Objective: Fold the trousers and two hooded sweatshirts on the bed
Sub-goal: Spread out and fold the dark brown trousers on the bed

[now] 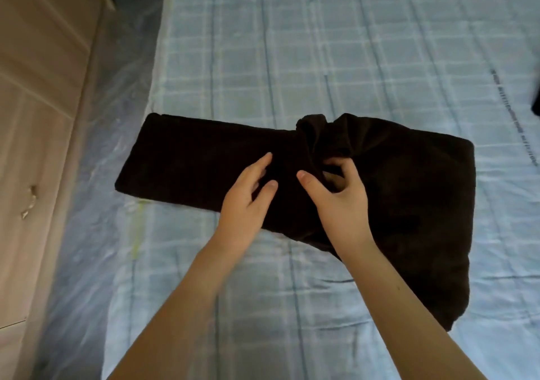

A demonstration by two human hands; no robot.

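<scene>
A black garment (204, 163) lies across the blue checked bed (321, 43); I cannot tell whether it is the trousers or a sweatshirt. Its left part is a flat folded band, its right part is wider and bunched at the middle. My left hand (248, 192) rests on the band just left of the bunch, fingers spread and pressing the cloth. My right hand (339, 192) is curled at the bunch, its fingers pinching a fold of the black fabric.
A light wooden wardrobe (38, 116) stands along the left. Clear plastic sheeting (96, 233) hangs over the bed's left side. A sliver of another dark item (536, 99) shows at the right edge.
</scene>
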